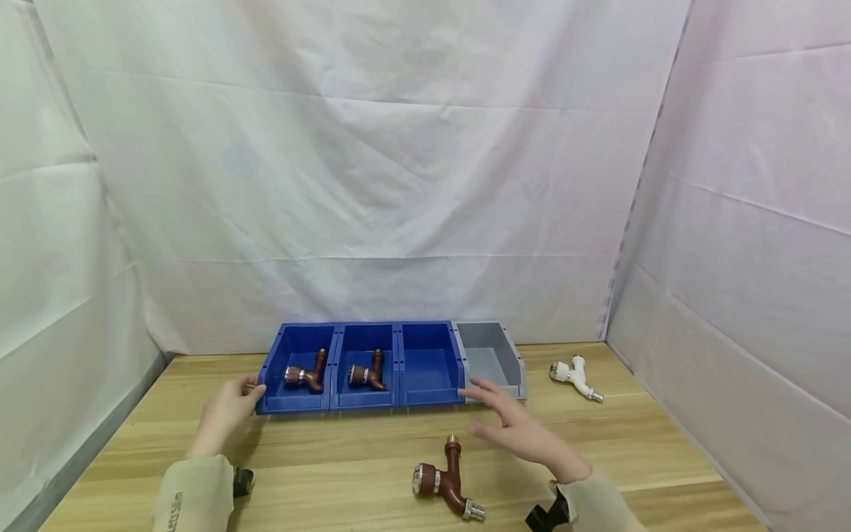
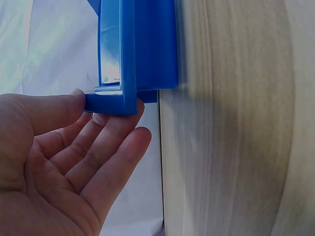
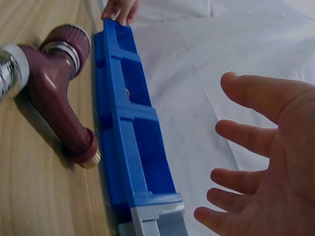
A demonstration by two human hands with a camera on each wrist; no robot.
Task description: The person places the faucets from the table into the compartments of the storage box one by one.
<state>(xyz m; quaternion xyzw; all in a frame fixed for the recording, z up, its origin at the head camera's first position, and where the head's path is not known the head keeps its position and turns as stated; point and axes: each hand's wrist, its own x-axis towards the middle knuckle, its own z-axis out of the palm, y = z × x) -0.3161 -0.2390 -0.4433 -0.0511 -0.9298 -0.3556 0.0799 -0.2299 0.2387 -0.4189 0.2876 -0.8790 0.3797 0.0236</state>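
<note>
My left hand pinches the front left corner of the leftmost blue bin. In the left wrist view the thumb of that hand lies on the rim and the fingers sit beneath it. My right hand is spread in front of the grey bin, holding nothing; the right wrist view shows its fingers apart. Close to it on the table lies a brown faucet with a ribbed knob and metal spout tip. Two more brown faucets, one on the left and one beside it, lie in separate blue bins.
The three blue bins and the grey one stand side by side near the back of the wooden table. A white faucet lies to the right of the grey bin. White cloth hangs behind and at both sides.
</note>
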